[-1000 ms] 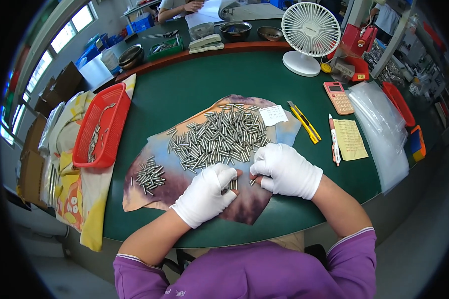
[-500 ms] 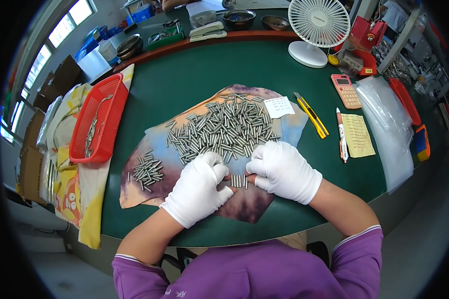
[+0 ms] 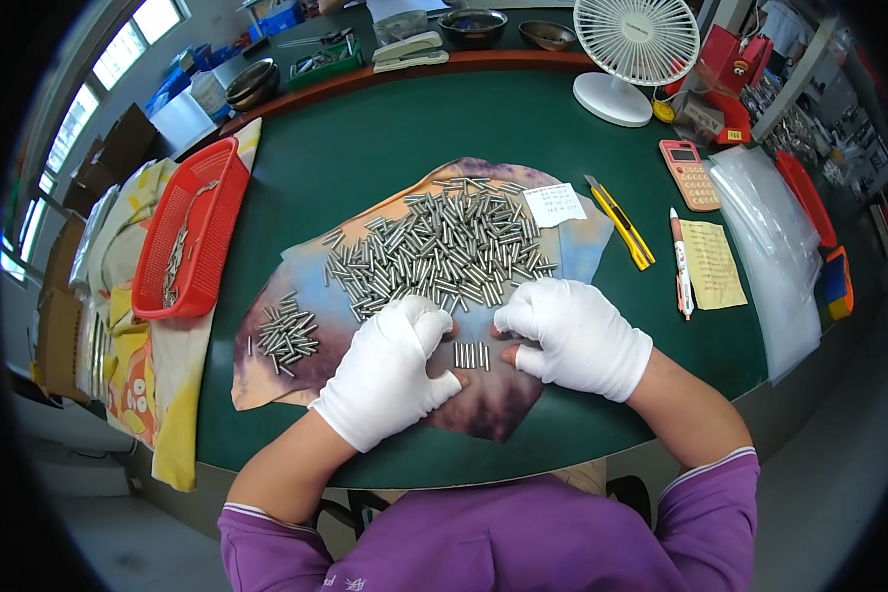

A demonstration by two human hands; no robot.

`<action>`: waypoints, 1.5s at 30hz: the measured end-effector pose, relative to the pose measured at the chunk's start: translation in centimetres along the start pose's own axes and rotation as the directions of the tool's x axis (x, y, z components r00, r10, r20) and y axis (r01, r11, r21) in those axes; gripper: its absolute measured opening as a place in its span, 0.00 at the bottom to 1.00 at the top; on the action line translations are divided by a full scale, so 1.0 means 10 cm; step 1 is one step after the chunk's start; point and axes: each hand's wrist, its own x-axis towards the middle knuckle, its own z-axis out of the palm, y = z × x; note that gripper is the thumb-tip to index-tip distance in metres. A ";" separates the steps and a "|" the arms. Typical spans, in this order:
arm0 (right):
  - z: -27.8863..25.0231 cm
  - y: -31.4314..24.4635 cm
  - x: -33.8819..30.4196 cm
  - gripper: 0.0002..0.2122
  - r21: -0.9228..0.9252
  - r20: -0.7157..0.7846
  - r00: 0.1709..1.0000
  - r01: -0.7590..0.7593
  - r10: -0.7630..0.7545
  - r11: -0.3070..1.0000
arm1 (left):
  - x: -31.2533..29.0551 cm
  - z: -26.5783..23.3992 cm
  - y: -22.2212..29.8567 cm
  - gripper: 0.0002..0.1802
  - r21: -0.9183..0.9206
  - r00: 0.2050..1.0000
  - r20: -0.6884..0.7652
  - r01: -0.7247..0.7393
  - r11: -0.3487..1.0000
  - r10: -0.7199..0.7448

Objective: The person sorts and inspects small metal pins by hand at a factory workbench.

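A short row of small silver metal pins [image 3: 472, 356] lies side by side on the tie-dyed cloth [image 3: 483, 414], between my two hands. My left hand [image 3: 385, 370], in a white glove with bare fingertips, rests just left of the row, thumb spread from the bent fingers. On the other side my right hand [image 3: 574, 340], gloved alike, has its thumb and forefinger apart, a small gap from the row. Neither hand shows anything in its grip. Just beyond them spreads a large heap of the same pins [image 3: 434, 242]. A smaller pile of pins [image 3: 288, 337] lies at the left.
A paper slip [image 3: 555, 205] lies at the heap's right edge, near a yellow box cutter [image 3: 622, 225]. Farther right are a calculator [image 3: 690, 178], a pen [image 3: 681, 261], a note [image 3: 712, 263] and plastic bags [image 3: 765, 257]. A red basket [image 3: 222, 252] stands left; a white fan [image 3: 612, 99] stands behind.
My right hand has drawn back a little to the right, its fingertips leaving the row of pins. My left hand has barely moved. The whole view has shifted slightly.
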 end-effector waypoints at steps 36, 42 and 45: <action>-0.04 0.00 -0.07 0.11 -0.068 0.210 0.953 0.239 -0.220 0.969 | 0.05 0.08 -0.03 0.13 0.002 0.983 -0.070 -0.169 0.986 0.168; -0.06 0.00 -0.06 0.10 -0.048 0.227 0.951 0.226 -0.210 0.973 | 0.02 0.03 -0.02 0.19 0.014 0.995 0.013 -0.099 0.995 0.099; -0.04 0.00 -0.05 0.09 -0.044 0.192 0.958 0.225 -0.213 0.973 | -0.01 0.06 -0.03 0.22 -0.002 0.998 0.022 -0.063 0.998 0.063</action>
